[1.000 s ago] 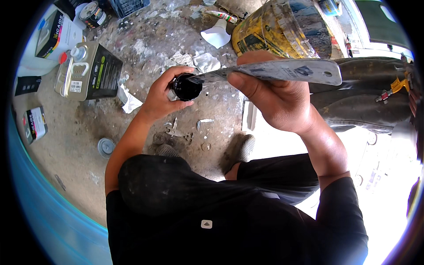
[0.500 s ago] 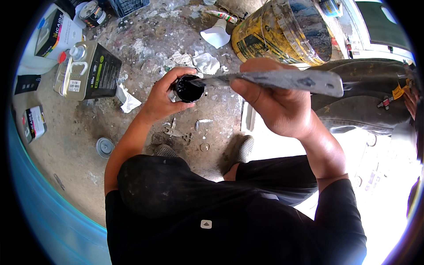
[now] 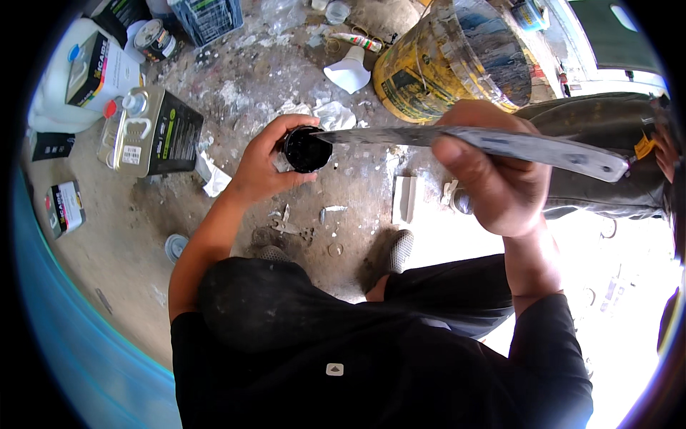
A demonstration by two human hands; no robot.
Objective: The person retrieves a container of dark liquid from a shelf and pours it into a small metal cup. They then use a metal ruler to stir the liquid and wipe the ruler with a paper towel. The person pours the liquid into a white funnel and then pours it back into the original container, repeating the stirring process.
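Note:
My left hand (image 3: 263, 163) is closed round a small round can (image 3: 309, 150), its fingers and thumb on opposite sides. Glossy black paint coats the can's inside, and its mouth faces up toward me. In my right hand (image 3: 504, 175), gripped between thumb and fingers, is a long flat metal stirring stick (image 3: 400, 135) with dark smears. The stick's far tip meets the can's right rim; whether it dips inside is hard to tell. Its other end, with a hole, sticks out to the right past my hand.
A paint-splashed yellow bucket (image 3: 421, 71) lies tilted at the far right. Rectangular metal cans (image 3: 161, 132) and a white jug (image 3: 61, 100) stand at left. A loose lid (image 3: 176, 247), paper scraps (image 3: 212, 175) and a white funnel (image 3: 349, 71) lie on the stained floor. Another person's dark-clad leg (image 3: 593, 157) is at right.
My right hand has moved to the right, drawing the stick back so that its tip is now at the can's rim. The left hand holds the can in nearly the same place.

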